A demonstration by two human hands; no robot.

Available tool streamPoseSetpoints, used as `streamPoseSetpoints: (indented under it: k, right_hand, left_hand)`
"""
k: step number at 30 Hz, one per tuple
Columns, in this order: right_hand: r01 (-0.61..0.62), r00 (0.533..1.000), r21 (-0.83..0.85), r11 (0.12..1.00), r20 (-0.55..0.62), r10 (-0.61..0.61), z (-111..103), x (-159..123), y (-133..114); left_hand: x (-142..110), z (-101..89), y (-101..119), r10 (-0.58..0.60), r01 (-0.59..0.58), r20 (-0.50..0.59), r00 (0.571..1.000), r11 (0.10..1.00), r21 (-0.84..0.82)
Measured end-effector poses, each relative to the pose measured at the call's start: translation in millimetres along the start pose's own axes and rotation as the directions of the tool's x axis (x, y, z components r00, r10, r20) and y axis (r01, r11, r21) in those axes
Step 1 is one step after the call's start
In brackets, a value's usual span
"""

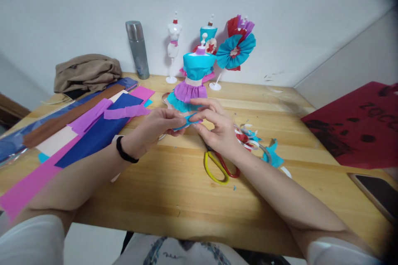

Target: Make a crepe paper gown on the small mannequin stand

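A small folded blue paper strip [188, 121] is pinched between my two hands above the table. My left hand [164, 122] grips its left end with thumb and forefinger. At its right end, the thumb and fingertips of my right hand [216, 124] close on the strip. Just behind stands a small mannequin [195, 68] dressed in a blue top and a tiered purple and blue paper skirt. Scissors [217, 168] with yellow and red handles lie below my right hand, their blades mostly hidden.
Coloured paper sheets [102, 128] spread over the left side, near a brown cloth [87, 72] and a grey flask [138, 51]. A bare white mannequin [173, 45] and a flower-decorated mannequin [236, 49] stand behind. Paper scraps [275, 155], a phone [376, 192] and a red bag [354, 126] are right.
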State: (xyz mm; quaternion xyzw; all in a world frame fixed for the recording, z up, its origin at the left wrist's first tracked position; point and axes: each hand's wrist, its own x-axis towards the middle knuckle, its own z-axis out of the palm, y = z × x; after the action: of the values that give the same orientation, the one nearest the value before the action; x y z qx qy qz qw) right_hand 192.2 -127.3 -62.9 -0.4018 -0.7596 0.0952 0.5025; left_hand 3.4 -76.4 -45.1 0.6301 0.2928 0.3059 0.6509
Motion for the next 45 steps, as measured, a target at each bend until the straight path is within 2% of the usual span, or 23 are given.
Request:
streamPoseSetpoints:
  k: [9, 17, 21, 26, 31, 35, 39, 45]
  right_hand:
    - [-0.032, 0.999, 0.12, 0.992, 0.009, 0.032, 0, 1, 4]
    - [-0.208, 0.974, 0.342, 0.916, -0.018, 0.228, 8, 2, 9]
    - [-0.269, 0.954, 0.403, 0.875, -0.014, 0.3, 11, 2, 10]
    - [-0.379, 0.913, 0.475, 0.794, 0.054, 0.404, 11, 1, 9]
    - [-0.417, 0.902, 0.574, 0.705, 0.168, 0.397, 7, 1, 7]
    - [-0.48, 0.868, 0.612, 0.628, 0.227, 0.442, 5, 1, 6]
    - [-0.507, 0.858, 0.525, 0.684, 0.234, 0.457, 6, 2, 8]
    - [-0.458, 0.889, 0.375, 0.806, 0.202, 0.411, 8, 4, 12]
  left_hand:
    - [-2, 1.8, 0, -0.025, 0.025, -0.023, 0.999, 1.0, -0.001]
    - [-4, 6.2, -1, 0.034, -0.033, -0.031, 0.999, 0.999, 0.042]
    - [-5, 9.0, 2, 0.042, -0.038, -0.043, 0.998, 0.997, 0.073]
    - [-8, 12.8, 9, 0.033, -0.027, -0.043, 0.999, 0.99, 0.136]
    - [-8, 12.9, 9, 0.035, -0.024, -0.058, 0.998, 0.984, 0.177]
    - [-6, 11.6, 5, 0.126, -0.096, -0.079, 0.989, 0.946, 0.309]
    - [-4, 9.0, 0, 0.228, -0.172, -0.069, 0.971, 0.873, 0.456]
    - [-2, 3.5, -8, 0.305, -0.234, -0.02, 0.952, 0.768, 0.597]
